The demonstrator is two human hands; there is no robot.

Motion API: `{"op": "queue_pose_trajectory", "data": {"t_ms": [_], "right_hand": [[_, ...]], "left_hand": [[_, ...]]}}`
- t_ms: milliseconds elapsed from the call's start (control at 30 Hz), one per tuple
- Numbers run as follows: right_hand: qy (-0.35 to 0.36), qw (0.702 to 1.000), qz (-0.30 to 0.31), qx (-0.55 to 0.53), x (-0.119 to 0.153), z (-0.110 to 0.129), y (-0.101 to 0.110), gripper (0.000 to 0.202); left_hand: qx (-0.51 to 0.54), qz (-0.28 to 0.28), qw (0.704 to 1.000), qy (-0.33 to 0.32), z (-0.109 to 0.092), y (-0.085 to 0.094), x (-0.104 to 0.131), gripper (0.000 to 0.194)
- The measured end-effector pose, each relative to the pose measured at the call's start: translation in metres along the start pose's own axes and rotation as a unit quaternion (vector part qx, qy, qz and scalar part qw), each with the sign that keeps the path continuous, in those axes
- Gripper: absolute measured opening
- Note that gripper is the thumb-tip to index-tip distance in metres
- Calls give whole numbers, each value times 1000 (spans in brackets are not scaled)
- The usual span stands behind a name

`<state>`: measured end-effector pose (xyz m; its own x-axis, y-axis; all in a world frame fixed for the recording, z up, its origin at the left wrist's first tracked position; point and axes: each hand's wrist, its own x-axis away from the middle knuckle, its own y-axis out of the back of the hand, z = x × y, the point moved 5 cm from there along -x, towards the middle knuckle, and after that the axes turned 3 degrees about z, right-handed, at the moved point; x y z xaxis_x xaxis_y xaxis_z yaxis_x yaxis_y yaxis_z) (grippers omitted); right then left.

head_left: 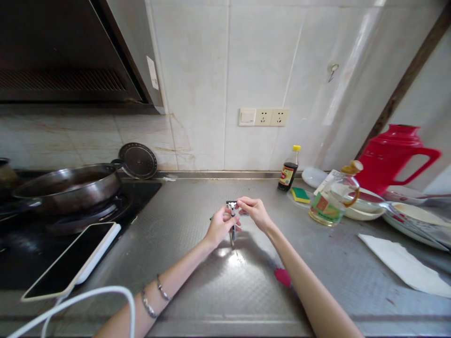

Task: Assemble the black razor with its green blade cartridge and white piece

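Observation:
A razor (233, 226) with a dark and silver handle and a T-shaped head stands upright above the metal counter (190, 206). My left hand (221, 227) is closed around its handle, thumb and fingers pinching it just below the head. With thumb and fingertips together, my right hand (254, 212) grips the right end of the razor head. Part of the handle is hidden by my left fingers. A small dark item lies on the counter behind my right fingers, too covered to name. Partly behind my right forearm is a pink object (282, 277).
Left are a pan (70, 183) on the stove and a phone (75, 260) with a white cable (102, 288). To the right stand a sauce bottle (288, 171), a sponge (300, 195), an oil jug (326, 204), bowls, a red thermos (391, 159) and a paper sheet (405, 263).

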<state>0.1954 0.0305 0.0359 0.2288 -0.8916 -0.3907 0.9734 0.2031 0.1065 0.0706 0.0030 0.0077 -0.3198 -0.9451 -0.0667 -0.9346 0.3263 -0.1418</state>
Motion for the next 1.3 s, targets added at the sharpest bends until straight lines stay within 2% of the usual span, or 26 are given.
{"op": "queue_pose_trajectory", "data": {"t_ms": [300, 867, 1000, 1200, 1300], "right_hand": [[8, 1000, 6, 3, -2, -3, 1, 27], [-31, 998, -19, -56, 1, 1, -1, 27], [-53, 997, -26, -54, 0, -3, 0, 30], [-91, 991, -45, -82, 0, -10, 2, 46], [-109, 991, -36, -69, 2, -14, -1, 44]], "left_hand": [[-11, -13, 1000, 3, -1, 3, 0, 38], [-30, -12, 999, 8, -9, 2, 3, 29], [-39, -20, 999, 4, -9, 6, 0, 30], [-48, -40, 998, -17, -13, 18, -7, 28], [-44, -42, 998, -33, -15, 27, -11, 28]]}}
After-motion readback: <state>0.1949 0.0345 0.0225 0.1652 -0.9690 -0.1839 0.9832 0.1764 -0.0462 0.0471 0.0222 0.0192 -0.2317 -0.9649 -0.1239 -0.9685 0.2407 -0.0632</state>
